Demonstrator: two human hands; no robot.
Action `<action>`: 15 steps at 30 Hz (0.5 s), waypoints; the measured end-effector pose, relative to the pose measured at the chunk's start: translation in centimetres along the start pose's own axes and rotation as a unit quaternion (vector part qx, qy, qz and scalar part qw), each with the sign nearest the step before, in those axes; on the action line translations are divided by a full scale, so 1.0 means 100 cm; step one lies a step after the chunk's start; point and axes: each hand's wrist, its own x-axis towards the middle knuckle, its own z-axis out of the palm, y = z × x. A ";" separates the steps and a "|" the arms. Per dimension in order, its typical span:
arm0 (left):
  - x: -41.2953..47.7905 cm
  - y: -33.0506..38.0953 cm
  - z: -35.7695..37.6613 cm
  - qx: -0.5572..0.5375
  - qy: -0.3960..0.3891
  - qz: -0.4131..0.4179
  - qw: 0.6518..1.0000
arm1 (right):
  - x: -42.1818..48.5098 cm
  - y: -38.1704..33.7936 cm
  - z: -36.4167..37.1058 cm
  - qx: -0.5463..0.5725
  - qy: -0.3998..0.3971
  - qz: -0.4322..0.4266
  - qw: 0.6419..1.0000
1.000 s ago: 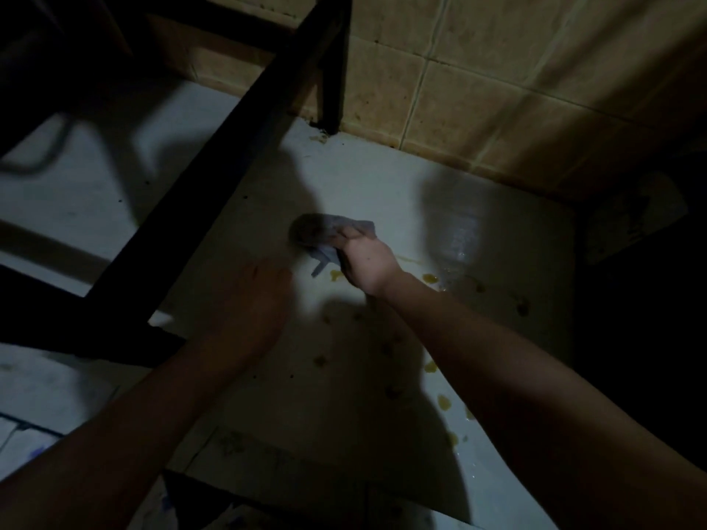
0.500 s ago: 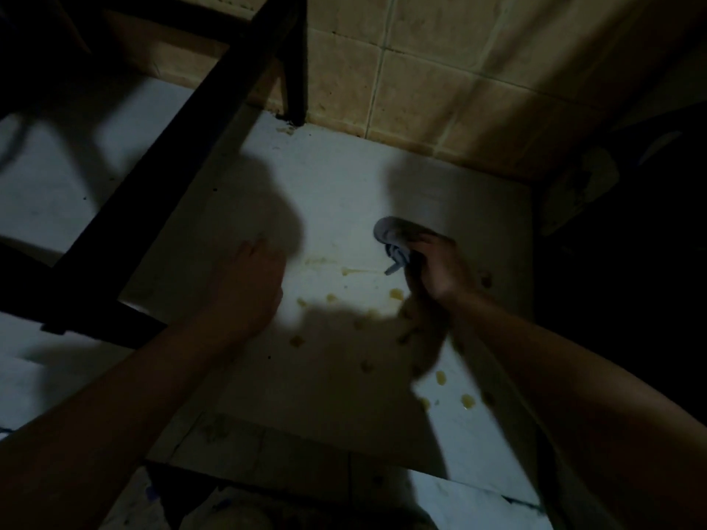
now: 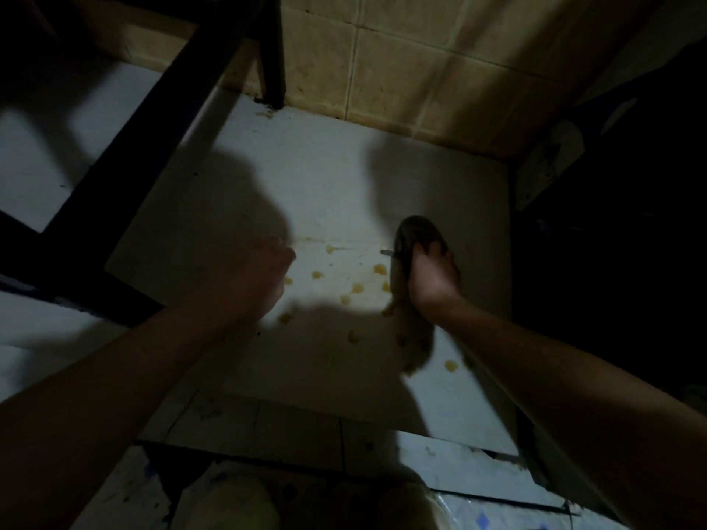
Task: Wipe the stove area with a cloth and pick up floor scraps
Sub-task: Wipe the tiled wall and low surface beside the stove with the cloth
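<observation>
Head view. We look down on a pale white surface [image 3: 325,193] that meets a wall of tan square tiles [image 3: 421,70] at its far edge. A black frame [image 3: 153,120] crosses the upper left on a diagonal, and one of its upright legs [image 3: 273,51] stands on the surface right at the foot of the wall. Broad shadows of both arms fall across the white.

Small yellow spots [image 3: 380,268] lie scattered over the middle of the surface, between the two hands and trailing toward the near right.

The right hand [image 3: 430,279] curls its fingers over a greyish cloth [image 3: 415,233] and grips it against the surface, just right of the spots. A thin end of the cloth sticks out to the left.

The left hand [image 3: 248,285] sits low over the surface at centre left, apart from the cloth. It is in shadow and blurred, so we cannot tell whether its fingers are straight or curled.

Beyond the near edge, tiled flooring [image 3: 298,426] and a pale sheet with blue marks [image 3: 497,476] are visible. The right side of the room is too dark to read.
</observation>
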 end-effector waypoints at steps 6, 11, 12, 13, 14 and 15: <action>-0.014 -0.016 0.012 0.034 -0.028 0.011 0.999 | -0.006 -0.057 0.001 -0.002 -0.010 -0.092 0.996; -0.038 -0.040 0.012 0.101 -0.040 -0.020 0.994 | 0.002 -0.108 0.000 -0.001 -0.016 -0.160 0.987; -0.043 -0.042 0.014 0.110 -0.034 -0.018 0.993 | 0.003 -0.117 0.000 -0.003 -0.020 -0.174 0.984; -0.049 -0.042 0.015 0.122 -0.023 -0.012 0.992 | 0.005 -0.126 -0.001 -0.005 -0.022 -0.187 0.982; -0.054 -0.043 0.016 0.134 -0.019 -0.010 0.991 | 0.007 -0.133 -0.001 -0.008 -0.021 -0.198 0.980; -0.058 -0.043 0.017 0.141 -0.010 -0.008 0.990 | 0.009 -0.138 -0.001 -0.011 -0.019 -0.208 0.978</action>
